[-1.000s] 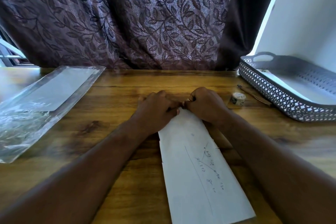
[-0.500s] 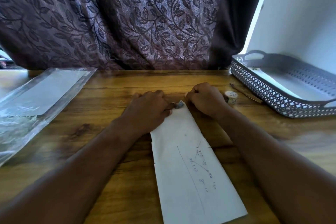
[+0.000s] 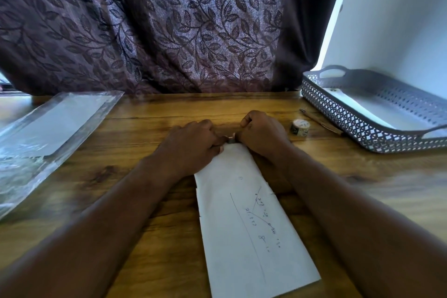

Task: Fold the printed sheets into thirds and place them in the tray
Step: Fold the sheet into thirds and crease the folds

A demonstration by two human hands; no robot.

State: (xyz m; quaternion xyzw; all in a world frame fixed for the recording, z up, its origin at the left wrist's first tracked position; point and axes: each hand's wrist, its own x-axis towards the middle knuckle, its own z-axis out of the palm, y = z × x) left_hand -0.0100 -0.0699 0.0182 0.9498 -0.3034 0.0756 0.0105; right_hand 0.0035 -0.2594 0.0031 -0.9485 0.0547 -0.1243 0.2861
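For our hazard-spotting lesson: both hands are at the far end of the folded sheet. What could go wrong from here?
1. The left hand and right hand both grip the far end of the folded sheet. Its near end lies free, so the layers may slip and crease crookedly.
2. The tape roll and thin stick lie between the sheet and the tray. Carrying it across could knock them.
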